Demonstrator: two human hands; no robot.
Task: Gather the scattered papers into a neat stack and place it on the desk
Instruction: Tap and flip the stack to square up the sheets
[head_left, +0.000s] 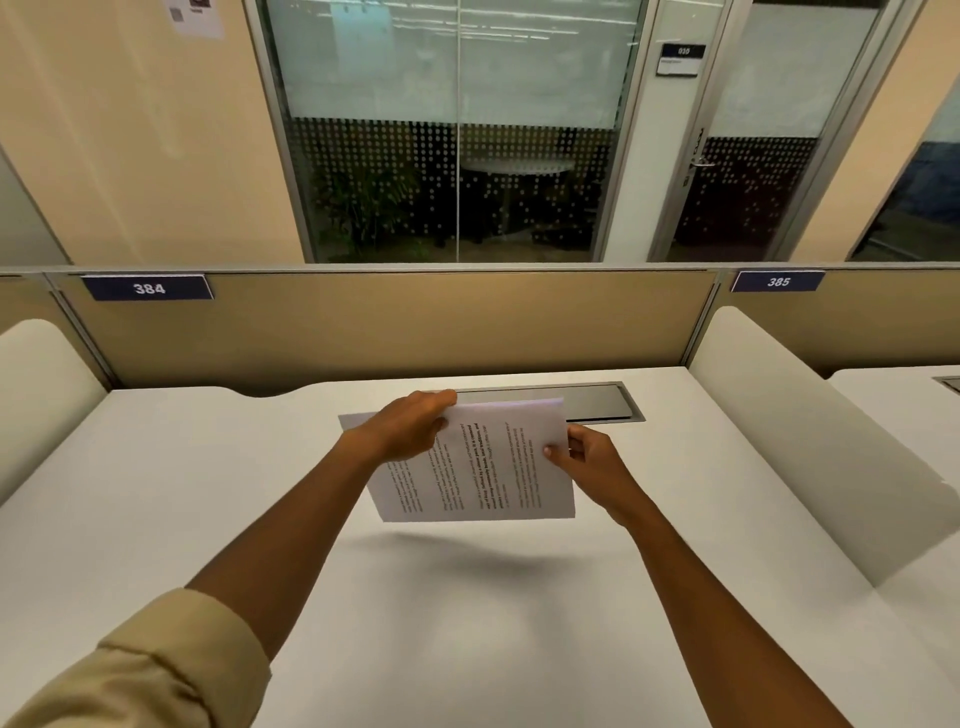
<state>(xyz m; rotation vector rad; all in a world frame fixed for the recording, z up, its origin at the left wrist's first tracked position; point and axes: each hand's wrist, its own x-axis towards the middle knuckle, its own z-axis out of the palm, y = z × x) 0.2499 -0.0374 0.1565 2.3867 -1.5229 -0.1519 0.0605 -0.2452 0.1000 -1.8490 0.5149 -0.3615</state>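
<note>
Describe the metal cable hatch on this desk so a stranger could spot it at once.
Start at the tan partition carrying the blue 384 plate; the white desk runs up to it. Near the desk's far edge, right of centre, lies the cable hatch, partly behind the held papers. It is the only grey, flush metal rectangle in the white top.

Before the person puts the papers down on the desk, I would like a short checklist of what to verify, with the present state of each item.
1. Both hands hold the papers: ok, left hand on the far left corner, right hand on the right edge.
2. Edges aligned: not ok, one sheet sticks out at the far left.
3. Papers off the desk: ok, shadow shows below them.
4. Landing spot free: ok.
5. Clear of the cable hatch: cannot tell.
6. No loose sheets left: ok within view.
</note>
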